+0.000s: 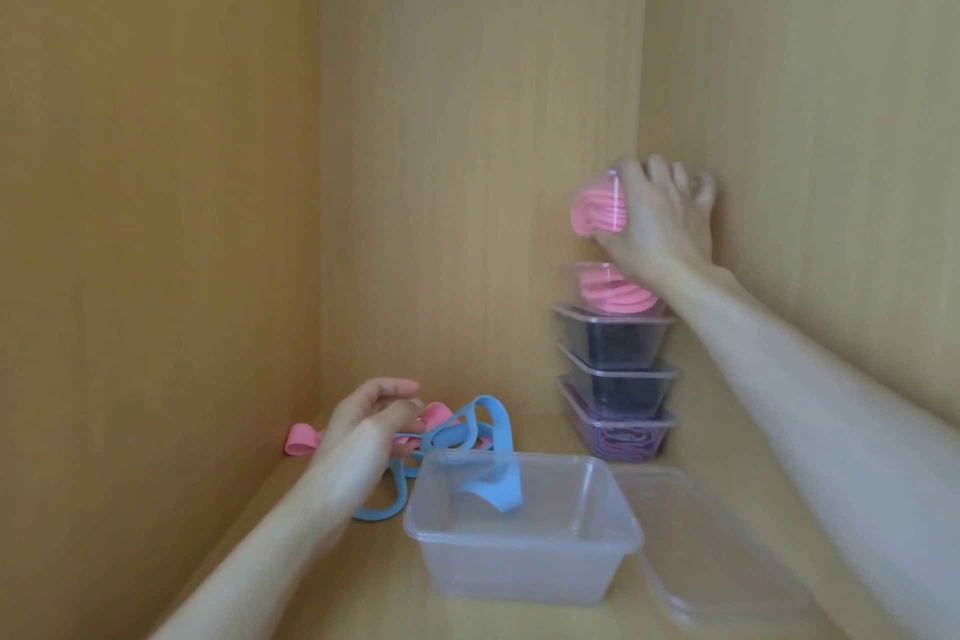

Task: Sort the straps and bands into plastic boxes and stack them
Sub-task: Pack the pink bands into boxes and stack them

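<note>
Nearest to us stands an open clear box (524, 556) on the wooden shelf floor (249, 546), its long axis running left to right across the view. Just to its right a clear lid (727, 535) lies flat, blurred at its near end. A blue band (493, 483) drapes over the box's far rim, one end hanging down inside and the rest trailing back and left onto the shelf.

Behind the box, the left hand (374, 416) rests on the loose bands (447, 431), a tangle of blue and pink loops. Its fingers curl round them, thumb on top; we cannot tell which strand it pinches. One pink band (301, 439) sticks out leftward beyond the wrist, lying along the back wall.

Farther back, in the right corner, a stack of boxes (618, 390) stands upright: a purple-filled one at the bottom, two dark-filled ones above, and a pink-filled one on top.

Just above the stack, the right hand (660, 218) grips a pink-filled box (597, 213), fingers spread over its top, thumb beneath. That box is tilted, its long axis running roughly left to right towards the side wall.
</note>
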`<state>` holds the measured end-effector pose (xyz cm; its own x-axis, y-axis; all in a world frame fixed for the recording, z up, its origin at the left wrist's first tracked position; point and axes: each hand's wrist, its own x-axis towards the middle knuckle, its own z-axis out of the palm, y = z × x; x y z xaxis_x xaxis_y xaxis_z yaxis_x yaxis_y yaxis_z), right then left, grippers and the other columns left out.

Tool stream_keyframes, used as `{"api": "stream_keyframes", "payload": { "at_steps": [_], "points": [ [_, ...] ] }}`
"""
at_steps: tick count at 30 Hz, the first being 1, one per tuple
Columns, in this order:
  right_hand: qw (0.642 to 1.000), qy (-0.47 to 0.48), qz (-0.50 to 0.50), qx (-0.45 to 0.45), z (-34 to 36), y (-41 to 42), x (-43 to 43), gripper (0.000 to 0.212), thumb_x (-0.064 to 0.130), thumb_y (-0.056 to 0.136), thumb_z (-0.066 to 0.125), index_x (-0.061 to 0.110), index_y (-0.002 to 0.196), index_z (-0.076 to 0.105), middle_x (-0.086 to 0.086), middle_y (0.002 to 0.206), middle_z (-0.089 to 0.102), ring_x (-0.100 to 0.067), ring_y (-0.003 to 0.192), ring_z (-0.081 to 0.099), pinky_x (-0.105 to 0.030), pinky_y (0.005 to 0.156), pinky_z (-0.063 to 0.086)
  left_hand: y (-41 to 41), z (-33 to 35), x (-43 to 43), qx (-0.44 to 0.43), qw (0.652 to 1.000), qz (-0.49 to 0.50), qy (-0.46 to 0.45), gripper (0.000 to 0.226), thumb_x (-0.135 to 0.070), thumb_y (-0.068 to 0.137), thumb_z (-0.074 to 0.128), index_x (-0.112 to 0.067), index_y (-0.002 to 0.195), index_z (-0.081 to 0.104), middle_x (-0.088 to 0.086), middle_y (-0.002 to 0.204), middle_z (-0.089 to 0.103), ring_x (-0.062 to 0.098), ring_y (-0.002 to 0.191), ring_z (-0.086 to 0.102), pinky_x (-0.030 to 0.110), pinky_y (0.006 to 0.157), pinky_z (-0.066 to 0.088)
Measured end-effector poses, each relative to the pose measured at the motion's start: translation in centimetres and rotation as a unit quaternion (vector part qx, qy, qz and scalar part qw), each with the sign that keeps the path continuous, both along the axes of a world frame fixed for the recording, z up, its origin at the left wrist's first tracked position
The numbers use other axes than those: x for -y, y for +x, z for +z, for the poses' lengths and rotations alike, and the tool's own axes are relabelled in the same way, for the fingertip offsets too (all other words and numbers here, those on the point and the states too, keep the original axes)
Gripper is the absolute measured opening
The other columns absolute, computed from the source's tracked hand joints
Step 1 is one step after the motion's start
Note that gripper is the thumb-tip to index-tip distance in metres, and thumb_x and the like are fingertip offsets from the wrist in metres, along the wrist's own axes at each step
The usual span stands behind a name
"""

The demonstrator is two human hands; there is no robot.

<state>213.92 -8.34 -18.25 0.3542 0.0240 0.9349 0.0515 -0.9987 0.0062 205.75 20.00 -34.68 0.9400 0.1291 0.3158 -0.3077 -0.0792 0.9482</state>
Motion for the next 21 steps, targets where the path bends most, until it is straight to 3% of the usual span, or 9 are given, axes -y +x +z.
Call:
{"api": "stream_keyframes", "payload": {
  "at_steps": [6,10,17,19,21],
  "points": [
    [0.996,-0.027,-0.039,-0.074,-0.1,1.0,0.6,0.064,0.046,0.079,0.077,0.025,0.132,0.049,-0.008,0.126,0.055,-0.029,0.122,0.048,-0.051,0.104,0.03,0.3,-0.2,-0.1,-0.001,0.999,-0.001,0.034,0.015,-0.006,0.094,0.06,-0.012,0.103,0.07,-0.008,0.087,0.077,0.004,0.075,0.072,0.023,0.073,0.052],
    [0.992,-0.009,-0.035,-0.119,-0.4,1.2,0.5,0.044,0.042,0.091,0.059,0.022,0.129,0.054,-0.009,0.126,0.057,-0.03,0.122,0.049,-0.049,0.099,0.032,0.6,-0.5,-0.2,-0.003,0.999,-0.002,0.036,0.015,-0.005,0.091,0.063,-0.014,0.098,0.073,-0.006,0.087,0.077,0.007,0.079,0.072,0.028,0.076,0.051],
    [0.984,0.005,-0.031,-0.176,-0.5,0.7,0.2,0.048,0.046,0.094,0.049,0.017,0.133,0.053,-0.01,0.133,0.055,-0.031,0.129,0.046,-0.054,0.111,0.027,0.9,-0.7,-0.2,-0.011,0.999,-0.017,0.047,0.016,-0.003,0.092,0.062,-0.013,0.095,0.074,-0.005,0.079,0.075,0.008,0.081,0.072,0.027,0.074,0.051],
    [0.99,0.007,-0.012,-0.138,-0.5,0.2,-0.2,0.047,0.041,0.094,0.05,0.015,0.133,0.055,-0.01,0.133,0.053,-0.031,0.13,0.043,-0.054,0.115,0.023,1.0,-0.8,-0.3,-0.013,0.999,-0.019,0.044,0.016,-0.003,0.093,0.061,-0.013,0.095,0.074,-0.004,0.081,0.076,0.007,0.08,0.072,0.027,0.073,0.051],
    [0.998,0.004,0.049,-0.042,-0.9,-0.5,-0.9,0.039,0.031,0.092,0.052,0.013,0.125,0.059,-0.009,0.127,0.054,-0.029,0.123,0.045,-0.048,0.111,0.029,1.1,-0.9,-0.3,-0.016,0.998,-0.025,0.047,0.016,-0.005,0.094,0.061,-0.014,0.095,0.074,-0.005,0.084,0.077,0.008,0.081,0.073,0.026,0.074,0.051]
  ]
}}
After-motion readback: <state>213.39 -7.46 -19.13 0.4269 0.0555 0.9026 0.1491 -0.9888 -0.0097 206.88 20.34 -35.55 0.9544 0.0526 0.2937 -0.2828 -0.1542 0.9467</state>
